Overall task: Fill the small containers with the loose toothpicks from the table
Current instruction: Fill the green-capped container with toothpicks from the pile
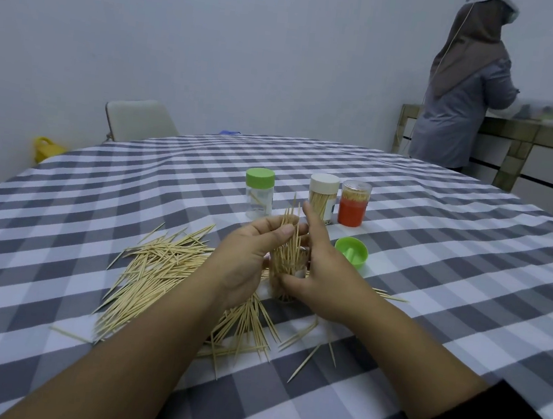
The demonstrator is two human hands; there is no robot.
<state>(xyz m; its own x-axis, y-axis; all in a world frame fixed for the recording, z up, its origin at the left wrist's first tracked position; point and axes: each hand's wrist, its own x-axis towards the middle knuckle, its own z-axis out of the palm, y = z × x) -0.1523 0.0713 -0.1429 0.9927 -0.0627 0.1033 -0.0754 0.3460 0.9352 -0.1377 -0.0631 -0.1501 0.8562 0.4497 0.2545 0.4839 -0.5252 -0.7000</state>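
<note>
- Setting: a pale-walled room; a table (pixel 434 261) under a grey-and-white checked cloth fills the view, with a chair (pixel 137 119) at its far edge and another person (pixel 464 93) standing at a bench far right.
- Open container (pixel 287 272): a clear tube standing upright at the centre of the table, between both hands and mostly hidden by them, already crowded with sticks.
- Bundle of toothpicks (pixel 291 221): held upright, its lower ends in the container mouth.
- Left hand (pixel 245 261): fingers curled round the bundle, pinching it near the top.
- Right hand (pixel 322 276): thumb and fingers wrapped around the container, steadying it.
- Loose toothpicks (pixel 158 264): a fan-shaped heap left of and nearer than the hands; strays lie to the near right.
- Green lid (pixel 351 252): upturned, just right of the right hand.
- Three capped containers (pixel 323 197): in a row just beyond the hands.
- Risk (judgement): splayed tips may catch the rim and spill; a sideways push could tip the tube.
- Clearance: open cloth to the right and far side; table edges well apart from the work.
</note>
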